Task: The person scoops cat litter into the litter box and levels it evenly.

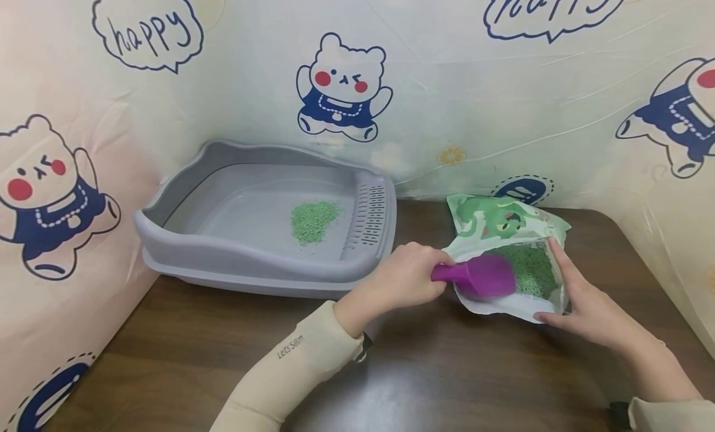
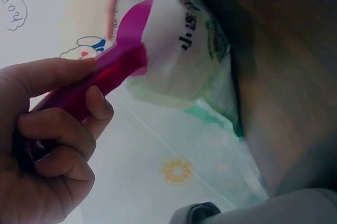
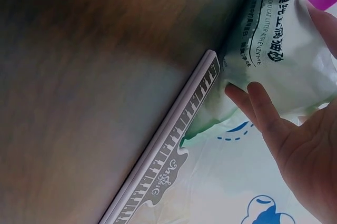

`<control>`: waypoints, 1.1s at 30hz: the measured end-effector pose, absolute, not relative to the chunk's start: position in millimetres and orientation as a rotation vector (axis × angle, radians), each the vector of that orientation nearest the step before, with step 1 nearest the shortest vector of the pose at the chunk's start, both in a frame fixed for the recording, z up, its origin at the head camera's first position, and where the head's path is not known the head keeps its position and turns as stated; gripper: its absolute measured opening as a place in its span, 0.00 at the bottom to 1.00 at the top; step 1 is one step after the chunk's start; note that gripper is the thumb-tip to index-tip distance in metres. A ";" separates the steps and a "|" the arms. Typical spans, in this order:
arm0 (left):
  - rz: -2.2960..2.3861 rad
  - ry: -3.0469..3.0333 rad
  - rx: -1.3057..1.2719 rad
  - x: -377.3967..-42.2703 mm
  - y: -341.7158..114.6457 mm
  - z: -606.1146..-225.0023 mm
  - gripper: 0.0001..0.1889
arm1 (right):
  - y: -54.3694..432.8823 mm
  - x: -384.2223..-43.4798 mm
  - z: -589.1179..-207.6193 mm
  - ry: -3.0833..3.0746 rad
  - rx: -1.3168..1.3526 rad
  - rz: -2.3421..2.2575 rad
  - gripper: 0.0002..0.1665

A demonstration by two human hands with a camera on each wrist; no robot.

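My left hand (image 1: 410, 277) grips the handle of a purple scoop (image 1: 488, 277), fingers curled round it in the left wrist view. The scoop's head sits in the mouth of an opened white-and-green cat litter bag (image 1: 497, 218), over green pellets (image 1: 530, 270). What the scoop holds cannot be seen. My right hand (image 1: 592, 308) holds the bag's right side, thumb at the near rim and index finger at the far rim. In the right wrist view, two fingertips (image 3: 253, 89) rest against the printed bag.
Left of the bag stands a grey litter tray (image 1: 268, 280) with a slotted right end and a patch of green pellets (image 1: 314, 222) inside. A long grey piano-key-patterned item (image 3: 168, 134) lies beside the bag. A printed curtain (image 1: 430, 109) hangs behind the brown table (image 1: 447, 370).
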State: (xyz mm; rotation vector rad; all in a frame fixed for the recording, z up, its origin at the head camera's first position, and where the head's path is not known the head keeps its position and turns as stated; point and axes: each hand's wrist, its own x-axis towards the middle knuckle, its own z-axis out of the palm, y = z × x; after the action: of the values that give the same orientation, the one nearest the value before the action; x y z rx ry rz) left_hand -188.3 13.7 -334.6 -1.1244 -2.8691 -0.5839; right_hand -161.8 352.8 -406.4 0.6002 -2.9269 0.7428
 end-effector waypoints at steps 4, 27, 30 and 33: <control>-0.579 -2.894 -1.072 -188.8 16.7 -338.2 0.15 | 352.9 -161.9 -406.2 -2.932 0.598 0.748 0.82; -0.650 -2.921 -0.872 -187.6 32.2 -346.2 0.15 | 353.5 -160.8 -405.2 -2.940 0.606 0.748 0.81; -0.663 -2.919 -0.861 -187.5 35.5 -348.0 0.15 | 353.3 -160.7 -405.5 -2.943 0.604 0.744 0.81; -0.671 -2.909 -0.863 -188.6 37.9 -349.7 0.14 | 353.1 -160.0 -405.1 -2.945 0.596 0.750 0.81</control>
State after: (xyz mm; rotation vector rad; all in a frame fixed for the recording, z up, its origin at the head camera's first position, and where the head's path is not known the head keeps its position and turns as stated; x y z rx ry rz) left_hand -188.6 37.9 -349.7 -0.8631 -2.9085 -0.6711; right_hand -160.0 353.1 -405.1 0.5962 -2.9453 0.7497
